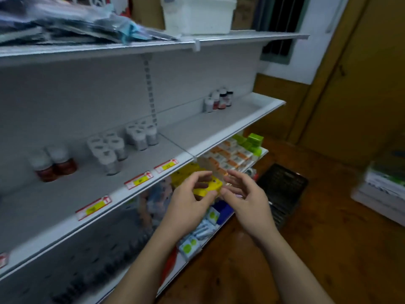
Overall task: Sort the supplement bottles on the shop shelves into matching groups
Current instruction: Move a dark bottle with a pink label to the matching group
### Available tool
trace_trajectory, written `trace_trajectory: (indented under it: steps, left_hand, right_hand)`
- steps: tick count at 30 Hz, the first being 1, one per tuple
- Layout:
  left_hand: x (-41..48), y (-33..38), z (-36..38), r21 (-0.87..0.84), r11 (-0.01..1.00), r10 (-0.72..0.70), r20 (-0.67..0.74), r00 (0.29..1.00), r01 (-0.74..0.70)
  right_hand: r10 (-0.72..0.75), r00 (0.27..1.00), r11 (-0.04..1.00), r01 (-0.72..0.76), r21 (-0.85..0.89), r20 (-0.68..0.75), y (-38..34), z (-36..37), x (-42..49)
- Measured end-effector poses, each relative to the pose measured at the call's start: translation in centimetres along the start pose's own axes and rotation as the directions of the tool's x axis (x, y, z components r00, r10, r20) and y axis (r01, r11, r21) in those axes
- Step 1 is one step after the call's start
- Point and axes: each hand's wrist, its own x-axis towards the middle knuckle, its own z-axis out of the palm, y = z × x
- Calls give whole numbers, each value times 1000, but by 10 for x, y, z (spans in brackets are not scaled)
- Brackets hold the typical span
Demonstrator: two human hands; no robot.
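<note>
Nothing legible from where I stand: the red-and-yellow price tags (138,180) on the shelf (197,132) edge are a blur, as is the print on the bottles (104,150), the boxes (230,156) below and the yellow box (209,187).

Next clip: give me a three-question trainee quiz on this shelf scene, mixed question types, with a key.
1. True or false: the left hand has a bottle in its grip.
2. Multiple choice: the bottles on the middle shelf stand in how many separate clusters? A two, B four, C six.
3. Fill in: the two brown bottles at that shelf's left end have ___ caps.

Key: 1 false, it pinches a yellow box; 2 B; 3 white.
</note>
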Motion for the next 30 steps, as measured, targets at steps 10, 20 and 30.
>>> trace_trajectory:
  steps: [10, 20, 30]
  left_hand:
    - [87, -5, 87, -103, 994, -15, 92, 996, 25]
    - [252, -50, 133, -130, 982, -135, 34, 990, 138]
    - [364, -76, 158, -155, 966, -213, -37, 976, 205]
  right_hand:
    - [38, 992, 997, -46, -58, -121, 37, -70, 76]
    - [141, 989, 988, -144, -50, -50, 82, -93, 253]
    - [198, 979, 980, -197, 29, -40, 115, -115, 375]
